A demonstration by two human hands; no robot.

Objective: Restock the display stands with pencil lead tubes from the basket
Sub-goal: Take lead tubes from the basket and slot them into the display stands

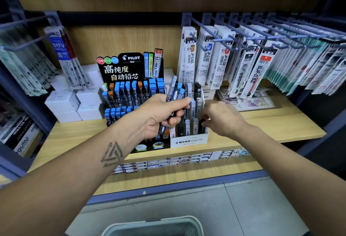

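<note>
Our left hand grips a bundle of clear blue-capped lead tubes. Our right hand pinches a dark tube in the white cardboard stand; we should seat it upright, fully down.

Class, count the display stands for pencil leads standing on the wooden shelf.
2. The black Pilot stand is left of centre; the white Mono stand touches its right side, partly hidden by both hands. Others may lie out of view.

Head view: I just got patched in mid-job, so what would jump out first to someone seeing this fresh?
Centre frame, the left hand grips a bunch of lead tubes above the shelf. Beside it the right hand reaches into the white MONO stand, fingers at a dark tube. Behind stands the black PILOT stand with blue-capped tubes, and the basket rim shows at the bottom.
</note>
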